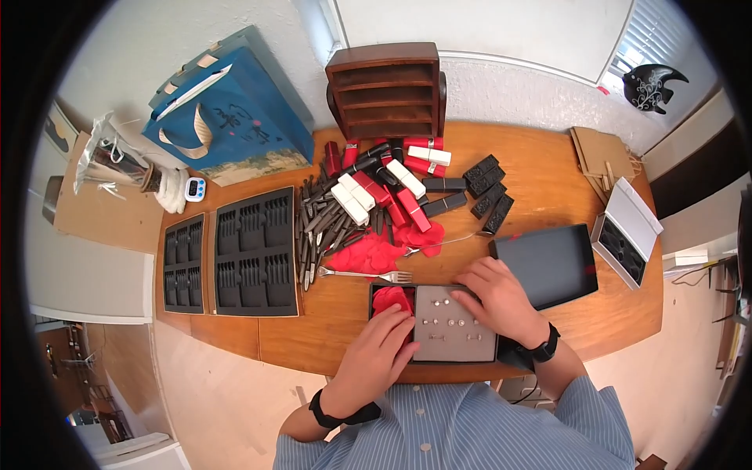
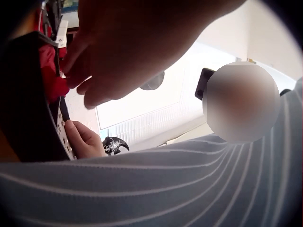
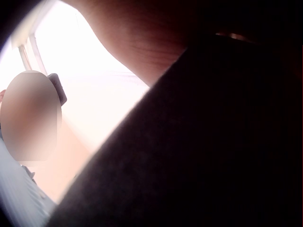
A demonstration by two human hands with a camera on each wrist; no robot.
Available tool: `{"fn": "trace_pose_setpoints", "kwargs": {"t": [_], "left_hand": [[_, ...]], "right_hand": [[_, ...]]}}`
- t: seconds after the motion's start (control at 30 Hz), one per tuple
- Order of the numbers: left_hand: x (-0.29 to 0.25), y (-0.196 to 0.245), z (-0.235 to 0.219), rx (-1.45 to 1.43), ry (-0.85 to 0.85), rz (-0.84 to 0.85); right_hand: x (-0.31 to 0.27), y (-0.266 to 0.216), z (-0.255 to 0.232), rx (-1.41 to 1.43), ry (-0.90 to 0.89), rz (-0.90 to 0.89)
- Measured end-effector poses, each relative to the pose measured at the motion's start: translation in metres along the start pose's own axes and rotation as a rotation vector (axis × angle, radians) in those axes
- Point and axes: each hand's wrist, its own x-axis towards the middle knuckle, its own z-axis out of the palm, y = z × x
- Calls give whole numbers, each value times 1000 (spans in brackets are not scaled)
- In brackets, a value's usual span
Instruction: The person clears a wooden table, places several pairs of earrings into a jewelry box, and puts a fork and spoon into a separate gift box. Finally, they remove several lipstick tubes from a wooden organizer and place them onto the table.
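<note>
A black box (image 1: 373,323) sits at the table's front edge. Its left compartment holds red petals (image 1: 389,298); a grey pad (image 1: 439,325) set with several small pearl and silver earrings (image 1: 452,323) fills the rest. My left hand (image 1: 368,356) reaches over the left compartment, fingers extended onto the petals. In the left wrist view this hand (image 2: 123,52) looms large beside the red petals (image 2: 49,75). My right hand (image 1: 505,301) rests over the box's far right corner, thumb on the pad and fingers at the far rim. The right wrist view is mostly dark.
A fork (image 1: 368,274) lies behind the box, before heaped dark cutlery, red petals and red, white and black small boxes (image 1: 407,205). Black lid-like tray (image 1: 548,266) stands right, slotted black trays (image 1: 254,251) left. A wooden shelf (image 1: 384,90) and blue bag (image 1: 235,117) stand behind.
</note>
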Motion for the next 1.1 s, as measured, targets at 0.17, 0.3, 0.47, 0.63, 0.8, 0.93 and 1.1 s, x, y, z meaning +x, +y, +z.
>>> {"fn": "trace_pose_setpoints", "kwargs": {"t": [0.17, 0.3, 0.47, 0.63, 0.8, 0.93, 1.1], "left_hand": [[28, 0, -28, 112, 224, -4], [66, -47, -28, 186, 130, 94], [86, -76, -15, 82, 39, 49], [81, -89, -18, 160, 3, -30], [74, -93, -16, 200, 60, 2], [74, -100, -13, 234, 85, 90], [77, -94, -13, 216, 53, 36]], "right_hand": [[0, -1, 0, -2, 8, -8], [-2, 1, 2, -4, -9, -8], [-1, 2, 1, 7, 28, -14], [-3, 0, 0, 12, -29, 18], [-3, 0, 0, 13, -33, 22], [-3, 0, 0, 14, -24, 21], [-3, 0, 0, 14, -23, 18]]}}
